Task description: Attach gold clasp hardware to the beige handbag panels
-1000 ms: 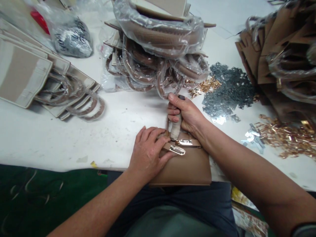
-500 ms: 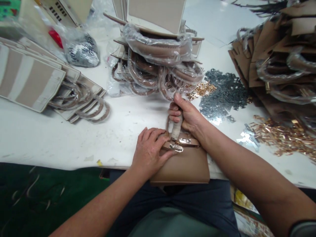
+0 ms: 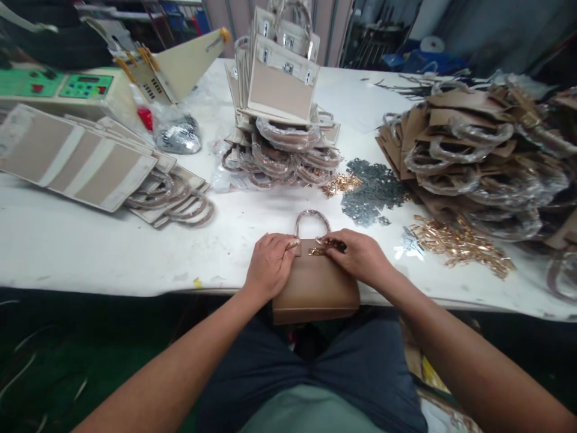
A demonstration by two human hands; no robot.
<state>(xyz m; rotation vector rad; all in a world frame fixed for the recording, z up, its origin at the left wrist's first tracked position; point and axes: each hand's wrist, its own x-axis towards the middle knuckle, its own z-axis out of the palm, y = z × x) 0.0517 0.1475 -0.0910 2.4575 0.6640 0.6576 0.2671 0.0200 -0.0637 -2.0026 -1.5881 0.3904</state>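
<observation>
Since half a second ago the right hand point(image 3: 358, 258) has dropped out of its upright fist. It now lies low across the top of the small tan leather handbag point(image 3: 315, 291), its grip clenched on a short dark tool point(image 3: 336, 244) held flat between thumb and fingertips, just beside the little gold metal clasp point(image 3: 316, 251). The view has also lifted to take in more of the white desk point(image 3: 112, 252). The left hand point(image 3: 270, 264) bears down on the handbag's upper left corner with bent fingers; whether its grip pinches the strap end or only presses, I cannot tell. The handbag lies flat at the desk's near edge, overhanging the lap, with its plastic-wrapped loop handle point(image 3: 311, 218) pointing away. By my judgement the clasp work goes best with the flap pinned flat so the handbag cannot slide, and the tool kept on metal, since the leather would scar. Farther out lie a heap of loose gold metal fittings point(image 3: 455, 243) and a scatter of dark grey metal plates point(image 3: 372, 189). Beyond them are a stack of beige canvas bags point(image 3: 279, 96), a pile of brown bags point(image 3: 473, 150) and flat beige panels point(image 3: 81, 159).
</observation>
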